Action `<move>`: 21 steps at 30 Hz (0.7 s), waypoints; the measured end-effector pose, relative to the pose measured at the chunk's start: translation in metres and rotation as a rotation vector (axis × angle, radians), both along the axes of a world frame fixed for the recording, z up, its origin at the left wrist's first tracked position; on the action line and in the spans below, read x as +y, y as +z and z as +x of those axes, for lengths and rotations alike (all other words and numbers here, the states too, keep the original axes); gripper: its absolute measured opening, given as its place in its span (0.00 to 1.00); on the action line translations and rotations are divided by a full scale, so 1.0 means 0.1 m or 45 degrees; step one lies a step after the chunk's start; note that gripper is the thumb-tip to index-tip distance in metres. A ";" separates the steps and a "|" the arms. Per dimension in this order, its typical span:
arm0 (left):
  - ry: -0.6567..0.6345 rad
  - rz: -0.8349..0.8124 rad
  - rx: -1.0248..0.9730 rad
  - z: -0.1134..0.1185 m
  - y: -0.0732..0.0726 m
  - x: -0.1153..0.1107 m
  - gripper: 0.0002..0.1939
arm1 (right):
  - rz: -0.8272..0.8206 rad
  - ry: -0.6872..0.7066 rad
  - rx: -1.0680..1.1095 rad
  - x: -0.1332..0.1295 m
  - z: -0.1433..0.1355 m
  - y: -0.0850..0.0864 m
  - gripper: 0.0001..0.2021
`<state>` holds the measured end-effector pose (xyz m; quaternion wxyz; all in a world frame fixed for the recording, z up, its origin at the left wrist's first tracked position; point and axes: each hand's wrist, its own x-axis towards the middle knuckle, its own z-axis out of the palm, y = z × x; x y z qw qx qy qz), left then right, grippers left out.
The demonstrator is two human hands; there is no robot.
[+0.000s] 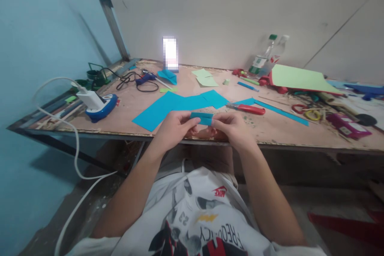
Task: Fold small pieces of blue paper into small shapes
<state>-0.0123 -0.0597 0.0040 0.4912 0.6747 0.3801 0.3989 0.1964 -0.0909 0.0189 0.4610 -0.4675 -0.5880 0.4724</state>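
Note:
Between my hands, at the table's front edge, is a small folded piece of blue paper with a crease along it. My left hand pinches its left end, the thumb lying on top. The right end is between the thumb and fingers of my right hand. Just beyond lie larger blue paper sheets, partly overlapping. A red cutter rests to the right of them, its blade end close to the blue paper. A long blue strip extends further right.
A lit phone stands at the back. Green paper pieces, a blue power strip with a white cable, bottles, a green sheet on a red object and a purple box surround the work area on the table.

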 end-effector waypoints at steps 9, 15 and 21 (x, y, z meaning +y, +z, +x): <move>0.062 0.002 0.006 0.01 0.02 0.00 0.20 | -0.033 0.014 0.047 0.04 0.02 -0.06 0.21; 0.066 0.018 0.024 0.01 0.01 -0.01 0.20 | -0.054 0.050 0.015 0.02 0.00 -0.02 0.23; 0.046 0.005 0.042 0.01 0.01 -0.02 0.19 | -0.076 0.038 -0.050 0.00 -0.03 0.02 0.22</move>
